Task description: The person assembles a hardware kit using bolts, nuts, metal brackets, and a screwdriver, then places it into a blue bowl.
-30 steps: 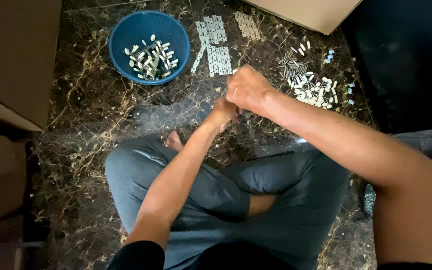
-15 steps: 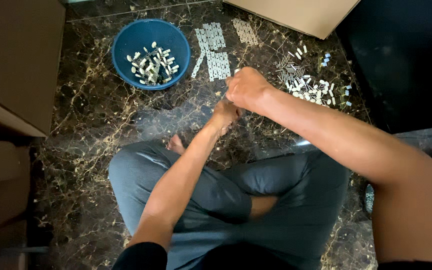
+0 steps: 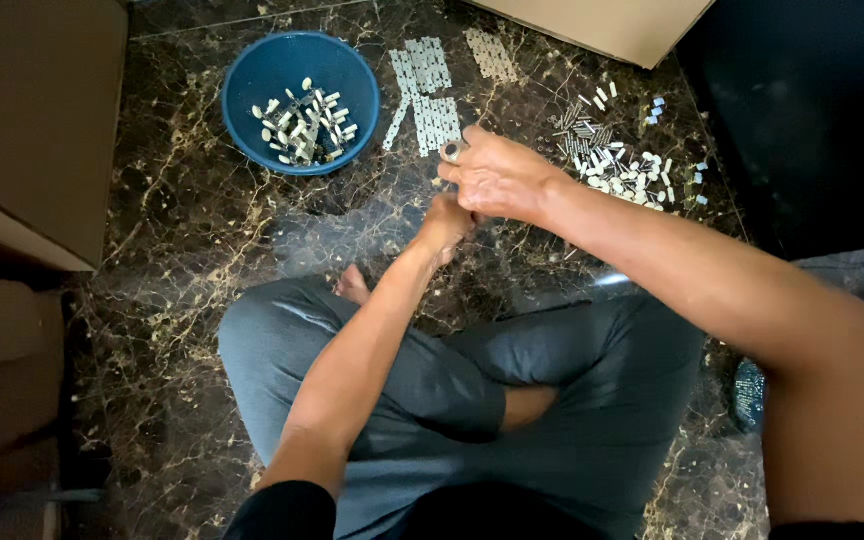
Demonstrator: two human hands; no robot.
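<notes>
**Small part pinched over the marble floor**

Small part [image 3: 452, 152], grey and roundish, sits at the top of the right hand [image 3: 500, 178], gripped in its curled fingers [image 3: 464, 150]; what kind of piece it is cannot be told. The left hand [image 3: 446, 222] is tucked just beneath and touching the right one, its fingers hidden, so whether they grip anything cannot be told.

Far left of the fingers, a plain brown cardboard box [image 3: 32, 120] runs along the edge of the dark gold-veined marble floor [image 3: 182, 230], with a wide bare strip of floor between the box and the hands. Up and left of the fingers stands a round blue plastic bowl [image 3: 252, 80] with a heap of small pale pieces [image 3: 304, 122] in its bottom. Just above the fingers lie flat pale strips [image 3: 430, 100] of joined parts, side by side, near the bowl's right rim. Up and right, a second brown box [image 3: 612, 25] cuts across the top edge. Right of the fingers, close by, a loose scatter of small white and grey parts [image 3: 617, 165] spreads toward a dark, shadowed area [image 3: 812, 110]. Below the hands, crossed legs in grey trousers [image 3: 422, 400] fill the floor.
</notes>
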